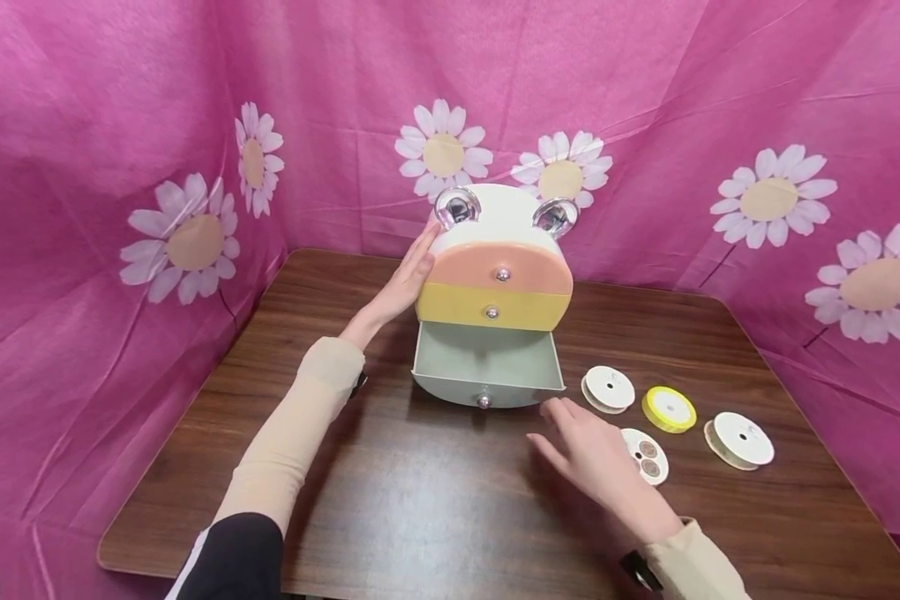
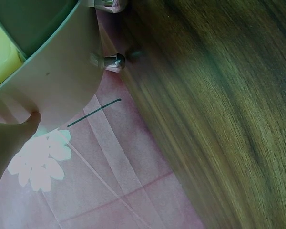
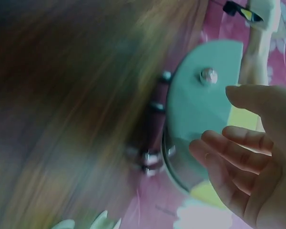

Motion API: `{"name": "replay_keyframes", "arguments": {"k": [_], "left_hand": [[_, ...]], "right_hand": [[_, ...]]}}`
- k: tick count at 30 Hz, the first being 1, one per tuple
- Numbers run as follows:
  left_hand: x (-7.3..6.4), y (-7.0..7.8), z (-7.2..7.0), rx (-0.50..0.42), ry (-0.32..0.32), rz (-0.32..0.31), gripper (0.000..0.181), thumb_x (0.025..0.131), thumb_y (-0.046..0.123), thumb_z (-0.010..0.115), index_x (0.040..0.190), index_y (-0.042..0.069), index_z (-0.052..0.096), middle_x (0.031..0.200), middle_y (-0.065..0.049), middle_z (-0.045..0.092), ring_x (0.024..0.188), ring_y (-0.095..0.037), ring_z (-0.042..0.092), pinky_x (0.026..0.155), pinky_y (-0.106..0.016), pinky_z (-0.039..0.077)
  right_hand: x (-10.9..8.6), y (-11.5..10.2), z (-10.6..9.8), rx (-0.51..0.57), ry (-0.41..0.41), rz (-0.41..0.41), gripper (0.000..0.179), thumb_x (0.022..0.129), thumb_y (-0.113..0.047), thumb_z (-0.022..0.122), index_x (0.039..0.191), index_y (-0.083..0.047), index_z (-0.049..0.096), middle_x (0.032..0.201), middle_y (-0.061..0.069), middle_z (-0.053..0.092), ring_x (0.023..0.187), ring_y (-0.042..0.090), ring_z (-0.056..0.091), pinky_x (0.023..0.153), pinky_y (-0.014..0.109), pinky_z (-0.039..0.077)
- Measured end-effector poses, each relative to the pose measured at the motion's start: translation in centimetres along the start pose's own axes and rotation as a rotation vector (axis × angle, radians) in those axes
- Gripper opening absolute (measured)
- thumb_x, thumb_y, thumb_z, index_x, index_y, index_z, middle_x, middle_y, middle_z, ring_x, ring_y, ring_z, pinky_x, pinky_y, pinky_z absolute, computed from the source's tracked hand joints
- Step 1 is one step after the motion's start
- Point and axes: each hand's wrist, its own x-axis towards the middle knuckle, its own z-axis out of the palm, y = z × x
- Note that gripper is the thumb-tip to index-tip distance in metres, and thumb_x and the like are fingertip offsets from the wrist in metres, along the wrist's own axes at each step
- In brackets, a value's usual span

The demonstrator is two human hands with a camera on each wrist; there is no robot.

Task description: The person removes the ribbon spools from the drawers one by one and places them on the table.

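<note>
A small rounded drawer box [image 1: 506, 212] with two shiny eye-like knobs on top stands at the table's middle back. Its peach top drawer [image 1: 465, 265] and yellow middle drawer [image 1: 450, 304] are closed, while the grey-green bottom drawer [image 1: 450, 390] is pulled out and bare inside. My left hand [image 1: 403, 287] rests flat against the box's left side, the thumb touching its wall in the left wrist view. Near the front right corner of the pulled-out drawer is my right hand [image 1: 588, 450], fingers loosely bent and holding nothing. Partly behind it lies a white spool [image 1: 651, 462] with brown round patches.
Right of the box lie a white ribbon spool [image 1: 607, 387], a yellow ribbon spool [image 1: 669, 408] and another white spool [image 1: 738, 440]. The brown wooden table [image 1: 435, 517] has pink flowered cloth [image 1: 330, 125] hanging behind and at both sides.
</note>
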Motion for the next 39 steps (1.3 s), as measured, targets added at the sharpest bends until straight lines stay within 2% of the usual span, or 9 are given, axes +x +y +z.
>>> {"name": "replay_keyframes", "arguments": {"k": [5, 9, 12, 16, 22, 25, 28, 35, 39], "left_hand": [[-0.7, 1.9, -0.1, -0.025, -0.004, 0.022, 0.079, 0.102, 0.059, 0.024, 0.159, 0.006, 0.012, 0.168, -0.018, 0.003, 0.157, -0.031, 0.0, 0.128, -0.052, 0.003], [-1.2, 3.8, -0.5, -0.025, -0.018, 0.015, 0.068, 0.108, 0.044, 0.027, 0.158, 0.001, 0.013, 0.167, -0.021, 0.004, 0.156, -0.034, 0.001, 0.128, -0.052, 0.003], [-1.3, 4.2, -0.6, -0.008, -0.021, 0.001, 0.061, 0.109, 0.034, 0.027, 0.158, 0.001, 0.014, 0.168, -0.019, 0.004, 0.157, -0.033, 0.002, 0.129, -0.05, 0.004], [-1.0, 3.6, -0.5, -0.011, -0.027, -0.007, 0.055, 0.109, 0.023, 0.026, 0.159, 0.003, 0.013, 0.168, -0.017, 0.002, 0.157, -0.032, 0.0, 0.128, -0.05, 0.004], [-0.2, 0.6, 0.0, 0.006, -0.002, 0.014, 0.064, 0.107, 0.046, 0.024, 0.16, 0.011, 0.012, 0.169, -0.013, 0.0, 0.157, -0.027, 0.0, 0.128, -0.051, 0.003], [0.0, -0.1, 0.1, 0.013, 0.005, 0.012, 0.081, 0.098, 0.067, 0.022, 0.161, 0.016, 0.012, 0.17, -0.009, 0.002, 0.157, -0.022, 0.001, 0.129, -0.049, 0.005], [-0.1, -0.2, 0.1, 0.009, 0.0, -0.004, 0.091, 0.091, 0.077, 0.021, 0.161, 0.02, 0.012, 0.17, -0.005, 0.003, 0.157, -0.019, 0.002, 0.128, -0.049, 0.005], [-0.1, 0.1, 0.0, 0.005, -0.003, -0.001, 0.088, 0.094, 0.075, 0.023, 0.161, 0.02, 0.012, 0.17, -0.006, 0.005, 0.157, -0.019, 0.001, 0.128, -0.051, 0.005], [-0.2, 0.0, 0.0, 0.011, 0.001, -0.002, 0.078, 0.1, 0.066, 0.023, 0.161, 0.019, 0.012, 0.17, -0.005, 0.005, 0.157, -0.021, 0.002, 0.128, -0.051, 0.006]], "right_hand": [[1.6, -1.1, 1.9, 0.021, 0.017, -0.045, 0.031, 0.08, -0.03, 0.08, 0.094, -0.012, 0.059, 0.078, -0.004, 0.062, 0.062, 0.015, 0.061, 0.047, 0.031, 0.045], [2.5, -1.8, 2.9, 0.011, 0.043, -0.065, 0.032, 0.078, -0.029, 0.082, 0.09, -0.013, 0.057, 0.073, -0.006, 0.058, 0.058, 0.015, 0.058, 0.044, 0.03, 0.041], [3.0, -2.4, 3.5, 0.002, 0.06, -0.071, 0.032, 0.078, -0.027, 0.082, 0.088, -0.013, 0.056, 0.07, -0.006, 0.057, 0.056, 0.016, 0.058, 0.042, 0.031, 0.041], [3.4, -3.0, 4.3, 0.012, 0.074, -0.062, 0.032, 0.077, -0.024, 0.083, 0.086, -0.014, 0.055, 0.067, -0.005, 0.057, 0.056, 0.02, 0.061, 0.042, 0.035, 0.044], [3.8, -3.7, 5.1, 0.011, 0.089, -0.021, 0.034, 0.076, -0.024, 0.085, 0.086, -0.013, 0.054, 0.067, -0.003, 0.063, 0.058, 0.026, 0.066, 0.04, 0.039, 0.044], [4.0, -3.8, 5.3, 0.006, 0.11, -0.004, 0.033, 0.077, -0.024, 0.084, 0.085, -0.014, 0.054, 0.066, -0.003, 0.065, 0.057, 0.028, 0.067, 0.038, 0.04, 0.042], [4.1, -3.9, 5.3, 0.001, 0.129, 0.0, 0.03, 0.078, -0.024, 0.083, 0.082, -0.015, 0.055, 0.064, -0.004, 0.065, 0.055, 0.028, 0.067, 0.037, 0.039, 0.041], [4.5, -3.5, 5.5, -0.016, 0.145, -0.003, 0.027, 0.079, -0.024, 0.083, 0.081, -0.016, 0.057, 0.063, -0.006, 0.065, 0.052, 0.027, 0.065, 0.036, 0.037, 0.04], [5.0, -3.2, 5.6, -0.012, 0.141, 0.002, 0.026, 0.079, -0.022, 0.083, 0.081, -0.015, 0.057, 0.061, -0.004, 0.063, 0.051, 0.026, 0.064, 0.037, 0.038, 0.04]]}}
